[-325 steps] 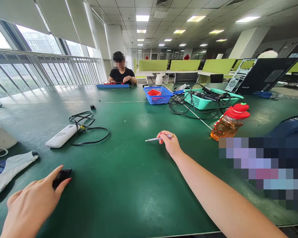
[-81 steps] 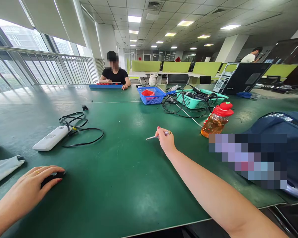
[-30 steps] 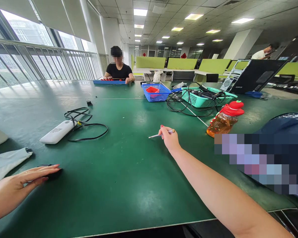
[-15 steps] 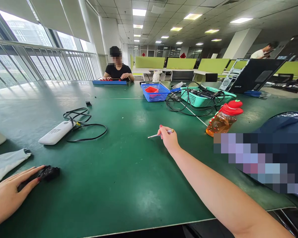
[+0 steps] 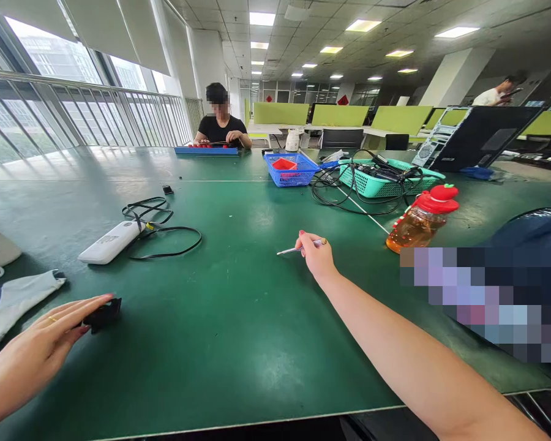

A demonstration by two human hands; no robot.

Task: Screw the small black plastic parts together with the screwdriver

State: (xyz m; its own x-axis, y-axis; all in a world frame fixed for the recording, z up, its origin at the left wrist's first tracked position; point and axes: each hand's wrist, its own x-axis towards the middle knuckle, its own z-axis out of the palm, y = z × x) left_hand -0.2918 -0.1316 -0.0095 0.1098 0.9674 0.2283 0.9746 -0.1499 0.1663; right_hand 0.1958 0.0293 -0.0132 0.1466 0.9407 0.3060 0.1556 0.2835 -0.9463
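At lower left my left hand (image 5: 50, 337) holds a small black plastic-looking piece (image 5: 103, 315) between its fingers and thumb, just at the tabletop. Part of that piece is hidden by the fingers, and its kind is unclear. Farther out, near the middle, my right hand (image 5: 318, 252) pinches a thin, pale, pen-like tool (image 5: 288, 251). The tool's pointed end faces left over the green table (image 5: 239, 343); I cannot tell whether it touches the surface.
A white power bank (image 5: 112, 242) with a black cord (image 5: 183, 250) lies left. Toward the back stand a blue basket (image 5: 289, 176), a green basket (image 5: 371, 187) and a red-lidded bottle (image 5: 416, 226). A dark bag (image 5: 532, 236) lies right; a person (image 5: 223, 128) sits opposite.
My left hand has turned the black piece and moved slightly right and up with it. My right hand keeps its pinch on the pen-like tool. The whole view has shifted a little.
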